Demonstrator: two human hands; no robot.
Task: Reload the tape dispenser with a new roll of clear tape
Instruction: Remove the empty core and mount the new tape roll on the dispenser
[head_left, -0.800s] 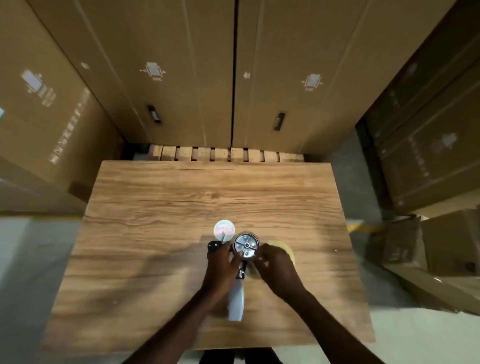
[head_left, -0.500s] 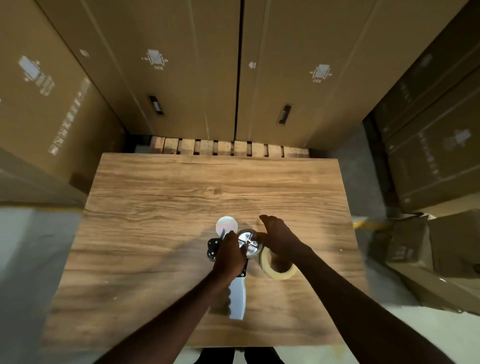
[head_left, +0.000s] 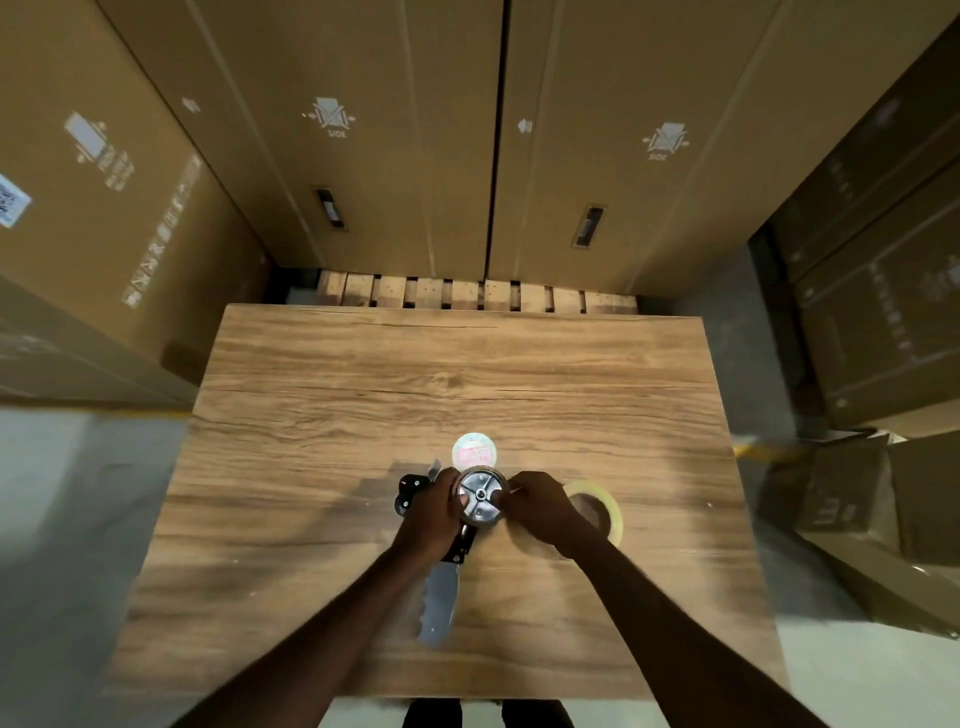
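Tape dispenser of black and silver metal (head_left: 448, 582) lies on the wooden table (head_left: 311, 467), left hand (head_left: 431, 514) clamped around it; right hand (head_left: 540, 509) fingertips pinch its spoked hub (head_left: 480, 493); yellowish clear tape roll (head_left: 605, 512) rests just beside.

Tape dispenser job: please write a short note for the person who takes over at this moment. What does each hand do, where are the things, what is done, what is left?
Left hand: grips the tape dispenser, which lies on the wooden table, handle toward the person.
Right hand: fingertips at the dispenser's metal hub; it holds nothing that I can see.
New tape roll: on the table, right of the right hand, not on the hub.
Small round disc: on the table just beyond the hub; what it is, I cannot tell.
Done: the hub looks bare of tape.
Left: seat the new roll on the hub and thread the tape through.
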